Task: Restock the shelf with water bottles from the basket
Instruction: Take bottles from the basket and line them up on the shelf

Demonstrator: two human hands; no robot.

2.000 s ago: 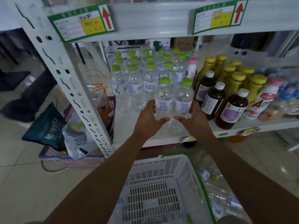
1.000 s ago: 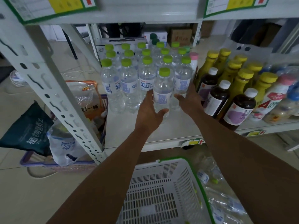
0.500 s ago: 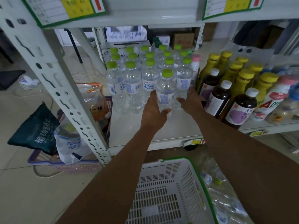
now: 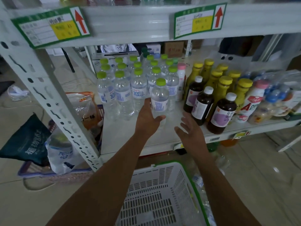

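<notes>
while your left hand (image 4: 147, 119) grips the upright water bottle (image 4: 160, 97), your right hand (image 4: 190, 132) hovers empty, fingers spread, just right of it, nearer the basket (image 4: 162, 165).

A small shop: a white metal shelf (image 4: 130, 136) stocked with rows of water bottles (image 4: 138, 88) and juice bottles (image 4: 223, 111); price tags (image 4: 50, 26) on the shelf edge; a shopping basket (image 4: 156, 193) on the tiled floor (image 4: 260, 168).

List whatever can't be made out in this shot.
Head view only:
- Shelf tags: print blurred.
- Left hand: fingertips hidden behind the front water bottle.
- Basket: floor cut off by the bottom edge and the arms.
- Rear water bottles: labels hidden by front rows.
</notes>
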